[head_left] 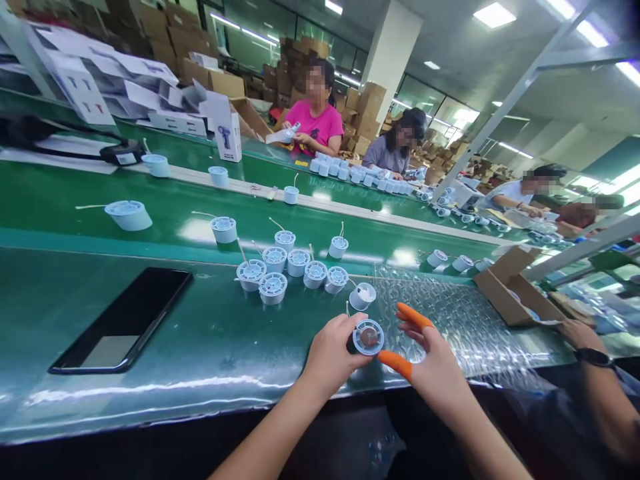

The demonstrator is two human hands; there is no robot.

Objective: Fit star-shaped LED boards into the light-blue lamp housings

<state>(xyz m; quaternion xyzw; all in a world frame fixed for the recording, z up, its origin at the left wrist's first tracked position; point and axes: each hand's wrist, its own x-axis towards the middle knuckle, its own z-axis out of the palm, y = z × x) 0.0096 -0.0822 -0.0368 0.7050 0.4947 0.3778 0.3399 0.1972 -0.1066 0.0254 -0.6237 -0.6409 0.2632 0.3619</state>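
Observation:
My left hand (pixel 333 347) is closed around a light-blue round plastic housing (pixel 376 326), whose spoked ring end faces up toward me with something brownish in its centre. Just to the right, my right hand (pixel 427 347) is open, thumb and fingers apart, with orange covers on some fingertips. Its thumb tip is close to the housing's edge; whether they touch I cannot tell. Beyond my hands a similar blue cup (pixel 363 297) lies tilted with white material inside. Several more blue housings (pixel 273 288) stand in a cluster on the green bench, some with thin wires sticking up.
A black phone (pixel 125 320) lies on the bench at left. Bubble wrap (pixel 425 313) and an open cardboard box (pixel 520 293) are at right, beside another person's hand (pixel 575 333). Blue housings also stand on the green belt (pixel 175 193). People work across the line near white boxes (pixel 223 127).

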